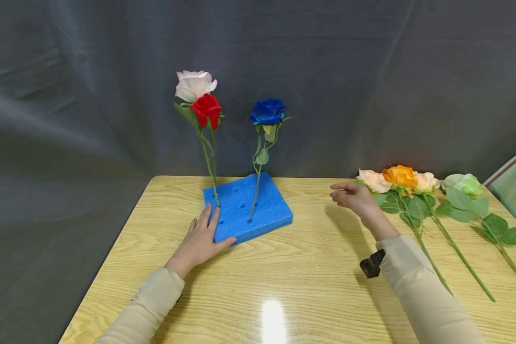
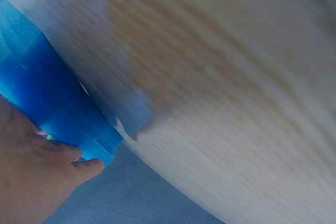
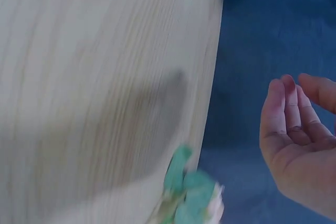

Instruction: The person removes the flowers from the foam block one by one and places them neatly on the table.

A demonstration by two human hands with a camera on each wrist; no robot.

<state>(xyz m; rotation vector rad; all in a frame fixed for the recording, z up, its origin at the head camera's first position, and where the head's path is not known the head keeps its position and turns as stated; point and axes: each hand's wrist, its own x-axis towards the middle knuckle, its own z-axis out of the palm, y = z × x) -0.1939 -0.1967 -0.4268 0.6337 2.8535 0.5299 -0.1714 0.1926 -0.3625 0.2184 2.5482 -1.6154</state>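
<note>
A blue foam block (image 1: 268, 209) with several small holes lies on the table. My left hand (image 1: 202, 239) rests on its left front corner with the fingers spread; the left wrist view shows that hand (image 2: 37, 166) against the foam (image 2: 47, 82). A white rose (image 1: 194, 87) and a red rose (image 1: 207, 112) rise from the block's left side, and a blue rose (image 1: 268, 112) stands at its middle, leaning slightly. My right hand (image 1: 354, 198) is held above the table between the block and the lying flowers, fingers loosely bent around nothing, as the right wrist view also shows.
On the table's right lie an orange rose (image 1: 400, 176), two pale peach roses, one of them on the left (image 1: 374, 180), and a pale green flower (image 1: 468, 184), their stems pointing toward the front right. A dark curtain (image 1: 327, 86) hangs behind the wooden table (image 1: 309, 286).
</note>
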